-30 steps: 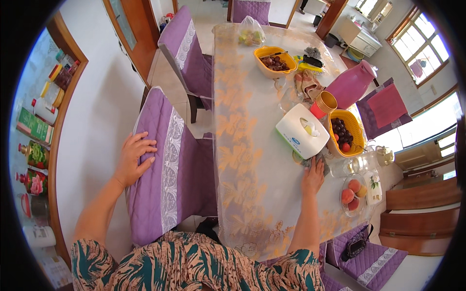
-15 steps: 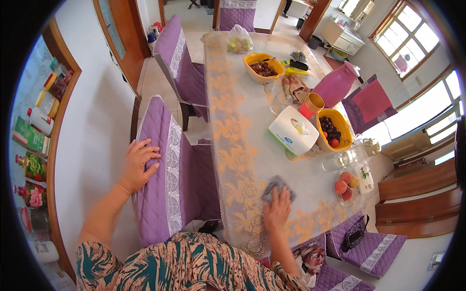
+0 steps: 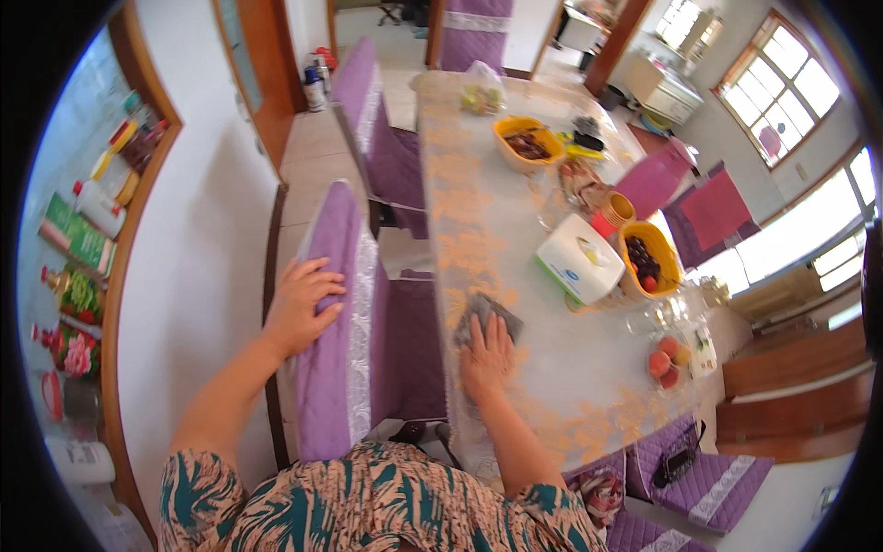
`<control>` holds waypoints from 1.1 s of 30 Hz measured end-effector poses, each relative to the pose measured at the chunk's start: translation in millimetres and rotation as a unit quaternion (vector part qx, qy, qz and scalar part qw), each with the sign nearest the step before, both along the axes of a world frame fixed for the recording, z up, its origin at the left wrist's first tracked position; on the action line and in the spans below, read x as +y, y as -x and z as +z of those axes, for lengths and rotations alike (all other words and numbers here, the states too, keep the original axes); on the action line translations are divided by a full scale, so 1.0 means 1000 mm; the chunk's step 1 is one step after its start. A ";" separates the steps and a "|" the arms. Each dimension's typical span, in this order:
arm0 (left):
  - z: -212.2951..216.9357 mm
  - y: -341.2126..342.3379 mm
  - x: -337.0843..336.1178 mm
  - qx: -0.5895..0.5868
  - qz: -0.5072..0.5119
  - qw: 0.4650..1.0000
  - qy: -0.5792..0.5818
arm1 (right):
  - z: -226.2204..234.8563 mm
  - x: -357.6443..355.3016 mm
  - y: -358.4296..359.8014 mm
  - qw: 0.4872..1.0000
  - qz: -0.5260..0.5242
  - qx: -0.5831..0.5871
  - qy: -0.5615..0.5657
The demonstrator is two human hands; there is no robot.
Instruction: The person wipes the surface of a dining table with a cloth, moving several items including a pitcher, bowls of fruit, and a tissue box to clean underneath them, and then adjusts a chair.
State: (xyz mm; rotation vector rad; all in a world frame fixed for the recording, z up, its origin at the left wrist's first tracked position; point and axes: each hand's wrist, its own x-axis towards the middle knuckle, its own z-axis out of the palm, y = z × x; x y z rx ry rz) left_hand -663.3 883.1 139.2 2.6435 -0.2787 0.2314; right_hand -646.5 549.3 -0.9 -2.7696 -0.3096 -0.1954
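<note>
My right hand point(image 3: 487, 359) lies flat on a grey cloth point(image 3: 501, 317), fingers spread, pressing it to the table near its left edge. Under it is the tablecloth point(image 3: 538, 405), pale and see-through with a gold flower pattern. My left hand point(image 3: 303, 308) rests with fingers spread on the top of a purple quilted chair back point(image 3: 322, 396) trimmed with white lace. A white tissue box point(image 3: 578, 259) stands beyond the cloth, to its right. Close by it are a yellow basket of dark fruit point(image 3: 651, 258) and stacked paper cups point(image 3: 613, 214).
Peaches point(image 3: 664, 361) sit at the table's right side, by several clear glasses point(image 3: 658, 313). Farther back are a pink thermos jug point(image 3: 651, 179), another yellow basket point(image 3: 529, 143) and a plastic bag of fruit point(image 3: 482, 89). A shelf with jars point(image 3: 97, 207) lines the left wall.
My right hand has slid the grey cloth left and away from me, toward the table's left edge. My left hand stays on the chair back. The whole view has shifted slightly.
</note>
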 end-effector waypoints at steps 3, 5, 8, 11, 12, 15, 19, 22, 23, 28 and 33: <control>-0.009 0.001 0.007 -0.016 -0.008 1.000 0.010 | 0.010 -0.004 0.034 0.999 0.038 -0.003 0.005; -0.013 -0.001 0.006 -0.038 -0.010 0.999 0.018 | 0.004 -0.015 0.058 0.999 0.041 -0.002 0.013; -0.024 -0.003 0.007 -0.065 -0.019 0.997 0.028 | 0.004 -0.025 0.102 0.998 0.040 0.031 0.031; -0.031 -0.002 0.006 -0.075 -0.015 0.997 0.027 | 0.006 -0.029 0.145 0.998 0.039 0.039 0.029; -0.031 -0.002 0.006 -0.071 -0.015 0.997 0.025 | 0.008 -0.028 0.159 0.998 0.034 0.049 0.032; -0.027 0.002 0.006 -0.068 -0.013 0.997 0.035 | 0.012 -0.031 0.200 0.996 0.014 0.077 0.045; -0.029 0.000 0.002 -0.080 -0.008 0.996 0.040 | 0.018 -0.037 0.232 0.995 0.063 -0.009 0.073; -0.026 0.002 0.001 -0.071 -0.003 0.997 0.042 | 0.014 -0.039 0.236 0.993 0.089 -0.024 0.069; -0.024 0.003 0.002 -0.071 0.001 0.997 0.038 | 0.011 -0.039 0.235 0.992 0.086 -0.029 0.085; -0.026 0.003 0.004 -0.056 -0.008 0.997 0.053 | 0.029 -0.011 0.203 0.990 0.095 -0.092 0.059; -0.028 0.000 0.003 -0.058 -0.010 0.997 0.046 | 0.016 -0.008 0.144 0.995 0.029 0.047 0.086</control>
